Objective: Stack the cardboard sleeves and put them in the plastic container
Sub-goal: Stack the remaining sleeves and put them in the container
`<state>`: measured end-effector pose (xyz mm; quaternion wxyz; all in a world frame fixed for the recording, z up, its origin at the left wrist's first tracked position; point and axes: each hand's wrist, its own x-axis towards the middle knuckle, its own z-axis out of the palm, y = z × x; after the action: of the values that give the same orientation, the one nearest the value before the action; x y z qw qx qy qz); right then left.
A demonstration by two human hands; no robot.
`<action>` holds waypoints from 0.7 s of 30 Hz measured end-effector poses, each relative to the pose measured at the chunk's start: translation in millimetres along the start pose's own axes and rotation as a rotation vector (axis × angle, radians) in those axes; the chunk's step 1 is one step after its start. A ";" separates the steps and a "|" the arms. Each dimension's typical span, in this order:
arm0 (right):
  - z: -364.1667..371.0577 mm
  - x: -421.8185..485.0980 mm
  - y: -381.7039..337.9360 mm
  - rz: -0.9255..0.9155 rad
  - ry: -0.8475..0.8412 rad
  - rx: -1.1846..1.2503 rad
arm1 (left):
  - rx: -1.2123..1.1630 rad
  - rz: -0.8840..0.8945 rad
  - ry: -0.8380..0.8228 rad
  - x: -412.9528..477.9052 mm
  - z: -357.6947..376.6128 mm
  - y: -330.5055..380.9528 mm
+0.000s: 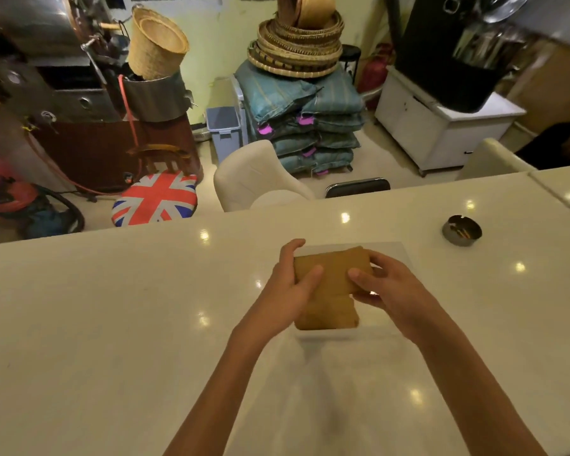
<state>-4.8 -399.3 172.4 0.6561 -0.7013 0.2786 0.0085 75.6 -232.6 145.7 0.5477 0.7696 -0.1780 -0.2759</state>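
A brown stack of cardboard sleeves (331, 274) is held over the middle of the white table. My left hand (292, 287) grips its left edge, thumb on top. My right hand (387, 289) grips its right edge. Below them a second brown stack of sleeves (329, 315) lies inside a clear plastic container (392, 255), whose faint rim shows around the hands. Whether the held stack touches the lower one is hidden by my hands.
A metal ashtray (462, 230) stands on the white table (112, 324) at the right. Beyond the far edge are a cream chair (254, 176), a Union Jack stool (155, 199), and a black chair back (357, 186).
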 end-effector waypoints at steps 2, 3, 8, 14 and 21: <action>-34.9 6.7 2.1 0.038 0.041 -0.012 | -0.065 -0.033 0.080 14.4 5.9 -7.0; -51.4 9.2 6.4 0.058 0.075 -0.025 | -0.056 -0.052 0.158 20.6 7.4 -15.6; -71.8 23.2 33.6 0.206 0.103 -0.115 | 0.000 -0.163 0.195 27.5 28.2 -60.1; -23.1 31.0 55.3 0.265 0.082 -0.287 | 0.030 -0.193 0.196 16.3 37.7 -76.2; 9.7 27.4 63.6 0.280 0.104 -0.563 | 0.066 -0.189 0.195 11.6 35.3 -72.3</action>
<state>-3.8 -399.7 102.5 0.4133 -0.8099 0.3923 0.1394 60.8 -241.2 66.3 0.5084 0.8237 -0.0598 -0.2440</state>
